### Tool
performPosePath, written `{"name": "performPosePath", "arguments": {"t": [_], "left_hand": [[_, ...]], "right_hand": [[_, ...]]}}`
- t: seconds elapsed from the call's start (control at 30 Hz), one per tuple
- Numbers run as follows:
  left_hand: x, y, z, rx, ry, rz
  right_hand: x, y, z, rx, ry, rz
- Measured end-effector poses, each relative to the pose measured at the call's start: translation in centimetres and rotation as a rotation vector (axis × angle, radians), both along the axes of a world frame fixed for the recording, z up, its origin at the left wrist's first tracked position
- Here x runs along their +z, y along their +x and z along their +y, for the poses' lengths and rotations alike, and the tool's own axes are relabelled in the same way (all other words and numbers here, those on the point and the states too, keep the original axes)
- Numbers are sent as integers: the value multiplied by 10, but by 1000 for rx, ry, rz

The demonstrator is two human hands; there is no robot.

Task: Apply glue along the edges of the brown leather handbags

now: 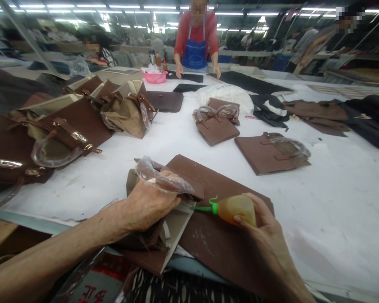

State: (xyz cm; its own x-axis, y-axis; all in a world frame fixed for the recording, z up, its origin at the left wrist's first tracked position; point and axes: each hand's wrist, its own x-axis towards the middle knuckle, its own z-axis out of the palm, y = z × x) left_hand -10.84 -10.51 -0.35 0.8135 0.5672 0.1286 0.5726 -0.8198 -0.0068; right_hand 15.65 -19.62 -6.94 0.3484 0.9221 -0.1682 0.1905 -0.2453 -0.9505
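Observation:
My left hand (153, 198) is closed on a brown handbag (151, 242) at the table's near edge, just below its plastic-wrapped handle (159, 176). The bag's beige lining shows at its open edge. In my right hand (262, 219) is a squeeze bottle (236, 209) of amber liquid with a green nozzle. Its tip points left and meets or nearly meets the bag's edge; I cannot tell which. Beneath both hands lies a large flat brown panel (221, 181). My left fingertips are partly hidden by the handle and bag.
Several brown handbags (72, 122) crowd the left side. Two flat bag pieces with wrapped handles, one a brown panel (255, 153), lie ahead on the white table (334, 202). A pink basin (154, 76) and dark fabric (249, 82) are farther back. A person in a blue apron (195, 54) stands opposite.

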Motion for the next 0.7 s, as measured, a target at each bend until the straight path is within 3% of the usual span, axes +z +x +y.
{"name": "performPosePath", "arguments": {"t": [0.13,0.37,0.7], "left_hand": [[5,2,-4,-28,9,89],[8,2,-6,-48,39,23],[7,2,-7,-53,18,19]], "right_hand": [[3,1,-10,38,-45,-73],[10,1,-9,30,-38,-16],[6,-7,-12,-1,51,-142]]}}
